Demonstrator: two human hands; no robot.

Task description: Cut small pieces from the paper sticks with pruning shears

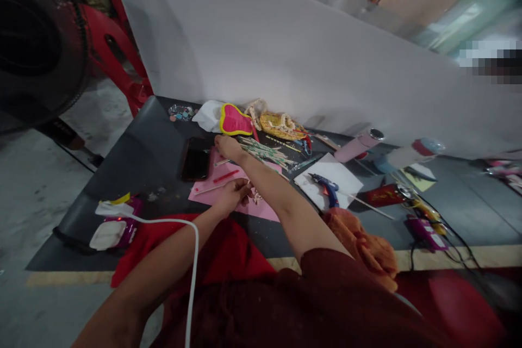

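Note:
My left hand [234,197] is over a pink sheet [265,211], its fingers pinched together. What they hold is too small to make out. Beside its fingertips lie small pale curled pieces [256,196]. My right arm reaches across to the far edge of the sheet, where my right hand [228,147] is curled with its fingers mostly hidden. It is close to a black phone [196,159] and to a bundle of pale and green thin sticks [265,152]. A red pen [225,176] and a thin pale stick [210,189] lie on the sheet.
A blue glue gun [326,185] rests on white paper [340,166]. Behind are a pink heart-shaped item [236,119], a yellow basket [281,124] and a pink flask [359,145]. An orange cloth [362,242] and purple power strip [134,223] flank me; a white cable [196,261] crosses my left arm.

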